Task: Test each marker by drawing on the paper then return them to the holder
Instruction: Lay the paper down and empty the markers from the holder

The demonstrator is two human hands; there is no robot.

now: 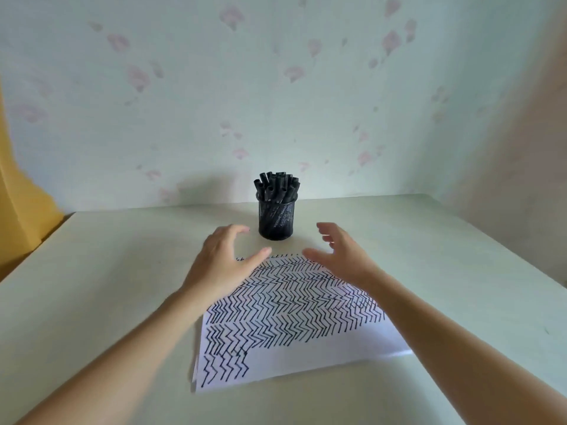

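A black mesh holder [276, 220] stands near the table's back edge, packed with several black markers [277, 186], caps up. In front of it lies a white paper [322, 351] covered with rows of black zigzag lines. My left hand [222, 260] hovers over the paper's far left corner, just left of the holder, fingers loosely spread and holding nothing. Over the paper's far right part my right hand [340, 256] is spread the same way, empty, just right of the holder. Neither hand touches the holder.
The pale table [107, 286] runs up to a wall with a faint pink flower pattern [291, 73]. A yellow curtain [27, 210] hangs at the left edge, beyond the table's left corner.
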